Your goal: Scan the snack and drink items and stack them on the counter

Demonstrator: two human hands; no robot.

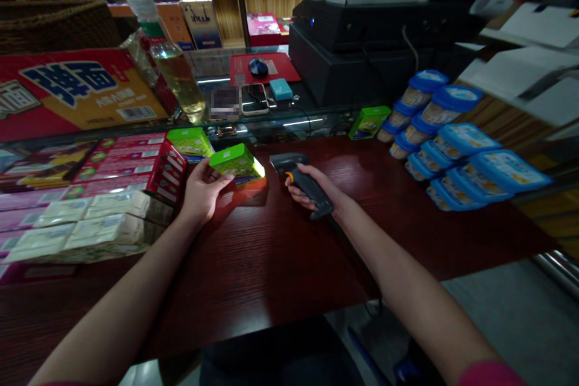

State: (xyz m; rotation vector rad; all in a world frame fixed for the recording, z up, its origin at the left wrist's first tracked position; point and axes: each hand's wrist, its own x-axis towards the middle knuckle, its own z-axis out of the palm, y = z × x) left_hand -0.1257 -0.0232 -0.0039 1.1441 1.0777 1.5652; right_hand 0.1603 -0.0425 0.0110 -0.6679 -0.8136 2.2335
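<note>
My left hand (204,188) is closed on a small green box (233,160), tilted a little above the dark red counter (289,265). My right hand (312,187) grips a black barcode scanner (312,190), its fingers wrapped round the handle beside the orange trigger. The scanner's head faces the green box, and a bright patch of light falls on that box's right end. Behind my left hand stands another green box (187,142). A similar green box (368,122) sits upright at the back of the counter, toward the right.
Red boxes (131,160) and pale wrapped packs (94,223) are stacked at left. Blue-lidded tubs (470,160) stand at right. Farther back are an oil bottle (174,69), a phone (254,99), a mouse (258,66) on a red mat and a black machine (362,27).
</note>
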